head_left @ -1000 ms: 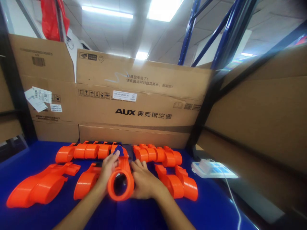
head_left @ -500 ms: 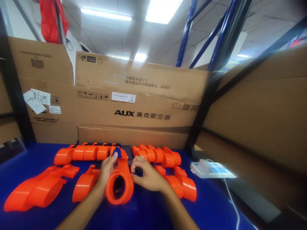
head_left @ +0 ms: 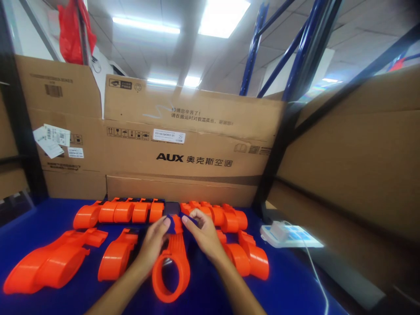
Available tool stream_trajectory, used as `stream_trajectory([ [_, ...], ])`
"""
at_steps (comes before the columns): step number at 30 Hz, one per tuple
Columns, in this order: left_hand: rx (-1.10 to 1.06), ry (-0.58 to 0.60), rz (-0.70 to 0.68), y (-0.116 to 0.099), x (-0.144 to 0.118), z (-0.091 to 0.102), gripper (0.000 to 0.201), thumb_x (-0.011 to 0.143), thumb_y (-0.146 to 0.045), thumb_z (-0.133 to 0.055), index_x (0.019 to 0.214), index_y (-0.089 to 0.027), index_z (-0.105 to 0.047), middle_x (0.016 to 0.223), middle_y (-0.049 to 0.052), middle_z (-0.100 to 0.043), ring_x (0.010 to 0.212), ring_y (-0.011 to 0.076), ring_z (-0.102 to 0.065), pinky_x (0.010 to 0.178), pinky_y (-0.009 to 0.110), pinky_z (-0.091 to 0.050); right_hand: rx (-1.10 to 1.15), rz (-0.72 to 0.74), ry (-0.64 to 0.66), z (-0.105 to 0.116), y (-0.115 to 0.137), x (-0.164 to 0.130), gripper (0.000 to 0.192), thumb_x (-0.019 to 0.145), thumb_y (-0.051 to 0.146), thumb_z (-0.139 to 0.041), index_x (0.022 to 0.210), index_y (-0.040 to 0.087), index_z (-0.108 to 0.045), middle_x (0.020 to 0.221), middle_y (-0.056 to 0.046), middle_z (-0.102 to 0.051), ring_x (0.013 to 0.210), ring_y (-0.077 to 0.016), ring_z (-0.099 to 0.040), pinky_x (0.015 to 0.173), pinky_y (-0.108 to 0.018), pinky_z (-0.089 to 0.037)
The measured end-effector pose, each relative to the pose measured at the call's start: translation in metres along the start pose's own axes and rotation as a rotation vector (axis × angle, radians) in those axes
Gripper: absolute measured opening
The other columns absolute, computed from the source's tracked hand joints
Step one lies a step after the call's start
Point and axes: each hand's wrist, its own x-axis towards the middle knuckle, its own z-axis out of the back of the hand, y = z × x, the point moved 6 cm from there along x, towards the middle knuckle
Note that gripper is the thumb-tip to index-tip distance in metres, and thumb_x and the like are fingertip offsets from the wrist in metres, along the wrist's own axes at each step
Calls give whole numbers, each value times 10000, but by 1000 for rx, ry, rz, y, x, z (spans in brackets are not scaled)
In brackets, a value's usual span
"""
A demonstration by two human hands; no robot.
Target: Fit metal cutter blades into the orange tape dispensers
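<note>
An orange plastic part (head_left: pixel 177 247), a large ring with a flat arm, hangs upright between my hands with the ring at the bottom. My left hand (head_left: pixel 154 240) is closed on the top of its arm, the thumb over a dark blue piece (head_left: pixel 172 224) there. My right hand (head_left: pixel 204 232) is pinched at the other side of the arm's top, on another bit of dark blue (head_left: pixel 190 218). Whether the two blue bits are one piece I cannot tell. The fingers hide part of the arm's end.
Rows of similar orange parts (head_left: pixel 123 211) line the back of the blue tabletop (head_left: pixel 138 302), with more parts (head_left: pixel 49 262) to the left and others (head_left: pixel 257 258) to the right. A white power strip (head_left: pixel 292 234) with a cable lies at right. Cardboard (head_left: pixel 197 144) walls the back.
The orange part has moved down and slightly right. My right hand has come up from beside it and closed at the arm's top. My left hand has shifted slightly right and down.
</note>
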Motion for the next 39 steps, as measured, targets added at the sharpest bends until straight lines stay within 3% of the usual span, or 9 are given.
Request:
stream_trajectory([
  [3,-51,12,-11,-4,2,0,470,788,-505,-706,1102,-156,-716,1023,132,-771,986,307,-716,853,395,-557,133,-49,103,-7,4,-4,313,812,496,-706,909,236,-563,768,18,-524,685,-153,-486,638,-270,-394],
  [6,-165,57,77,-2,6,-1,544,802,-599,-640,1112,-157,-709,963,143,-776,956,314,-726,815,406,-574,167,-61,171,-12,8,-5,315,852,510,-659,1008,250,-575,838,6,-544,751,-165,-525,727,-292,-432],
  [13,-202,7,108,5,10,2,578,797,-614,-638,1177,-181,-676,978,131,-775,967,308,-725,852,442,-571,91,-56,188,-15,7,-5,241,901,454,-620,863,237,-523,752,43,-420,699,-132,-422,686,-242,-384],
  [16,-162,-10,78,4,6,1,567,779,-605,-664,1151,-179,-692,981,134,-775,995,318,-714,896,471,-550,83,-29,187,-15,6,-5,228,897,426,-633,857,232,-521,794,31,-469,760,-141,-471,728,-245,-411],
  [23,-22,-147,-106,-4,2,7,472,714,-497,-776,1047,-167,-725,1026,108,-769,1049,294,-688,970,423,-503,23,117,-6,-4,-3,2,172,917,397,-601,956,236,-553,942,-16,-603,907,-184,-596,835,-299,-493],
  [32,-43,-179,-157,-11,7,12,476,689,-351,-840,1111,-221,-661,1130,73,-701,1064,245,-659,930,393,-518,-243,236,-10,7,18,-1,234,894,334,-651,1106,244,-694,1160,-68,-707,1125,-250,-633,1033,-438,-458],
  [39,-41,-145,-145,-12,5,9,451,714,-356,-822,1108,-220,-649,1138,79,-676,1093,256,-633,894,407,-541,-286,229,-43,12,16,1,228,895,336,-651,1094,253,-724,1189,-68,-713,1145,-258,-639,1040,-468,-466],
])
